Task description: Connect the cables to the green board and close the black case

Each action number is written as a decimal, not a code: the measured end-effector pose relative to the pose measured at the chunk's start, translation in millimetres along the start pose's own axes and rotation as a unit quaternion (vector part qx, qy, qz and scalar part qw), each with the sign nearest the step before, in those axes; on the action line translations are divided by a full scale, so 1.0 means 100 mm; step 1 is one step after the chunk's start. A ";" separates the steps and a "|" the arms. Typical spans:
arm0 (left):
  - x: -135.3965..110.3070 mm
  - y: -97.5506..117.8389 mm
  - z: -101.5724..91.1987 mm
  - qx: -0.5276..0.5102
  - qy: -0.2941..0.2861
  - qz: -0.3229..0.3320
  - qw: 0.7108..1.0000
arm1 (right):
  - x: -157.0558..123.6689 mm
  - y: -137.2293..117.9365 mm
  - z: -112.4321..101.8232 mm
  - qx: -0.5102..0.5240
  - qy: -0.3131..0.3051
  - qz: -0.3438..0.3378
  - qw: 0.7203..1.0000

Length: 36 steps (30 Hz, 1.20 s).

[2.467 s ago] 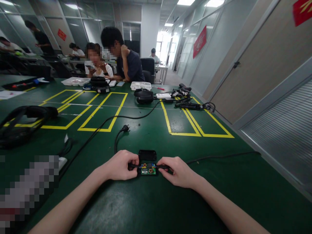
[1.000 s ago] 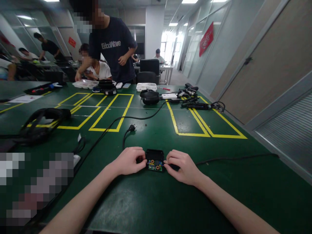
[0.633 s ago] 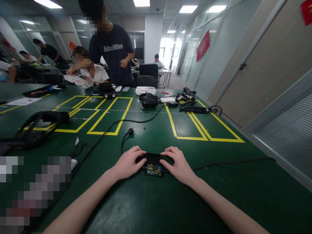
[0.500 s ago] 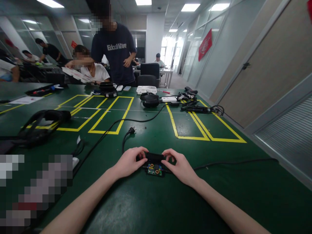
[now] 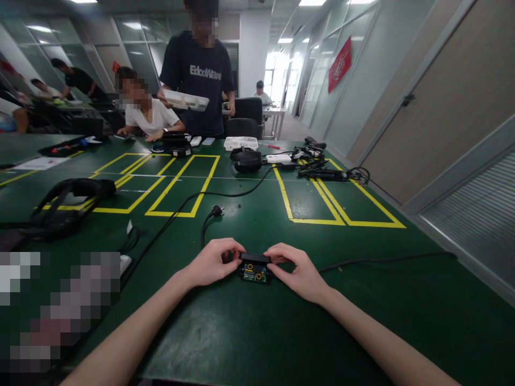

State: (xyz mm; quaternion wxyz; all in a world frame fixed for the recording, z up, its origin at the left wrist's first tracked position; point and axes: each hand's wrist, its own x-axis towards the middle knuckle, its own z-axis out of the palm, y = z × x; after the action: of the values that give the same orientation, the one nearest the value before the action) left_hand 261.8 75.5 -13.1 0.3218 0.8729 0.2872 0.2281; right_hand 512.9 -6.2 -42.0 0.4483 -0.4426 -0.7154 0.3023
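Between my two hands is a black plastic cover (image 5: 255,259), tilted at the far edge of a green circuit board (image 5: 254,273) with copper-coloured ring coils. My left hand (image 5: 217,261) pinches the cover's left end between thumb and fingers. At the opposite end, my right hand (image 5: 293,268) grips it the same way. The board lies on the green table in a dark shell, its components facing up. A black cord with a mains plug (image 5: 218,210) comes out past my left hand. Another black cable (image 5: 386,260) runs off to the right behind my right hand.
Yellow tape rectangles (image 5: 317,221) mark the table. A black headset (image 5: 74,201) lies at left, beside a blurred-out area. Headphones (image 5: 246,160), tangled black cables (image 5: 330,170) and a clear box (image 5: 240,143) sit at the far side. A standing person holds a white tray (image 5: 185,100).
The cover has tipped, showing a flatter, smoother face over the board's far edge; my hands stay at its ends. Across the table, the standing person has lifted the white tray and moved right.
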 end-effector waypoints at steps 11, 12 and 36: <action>-0.05 0.02 -0.01 0.005 -0.047 0.025 0.999 | -0.02 -0.05 -0.05 -0.060 -0.074 -0.060 0.994; -0.05 0.03 0.00 0.003 -0.050 0.024 0.998 | -0.02 -0.05 -0.04 -0.068 -0.084 -0.062 0.992; -0.01 0.09 0.09 0.112 -0.079 0.050 0.989 | -0.01 -0.02 0.04 -0.278 -0.104 -0.135 0.945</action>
State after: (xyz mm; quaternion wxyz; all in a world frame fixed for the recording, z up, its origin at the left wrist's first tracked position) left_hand 269.3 65.3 -13.6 0.2323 0.9318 0.2406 0.1409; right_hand 508.6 -8.0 -42.4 0.2672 -0.4155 -0.8664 0.0725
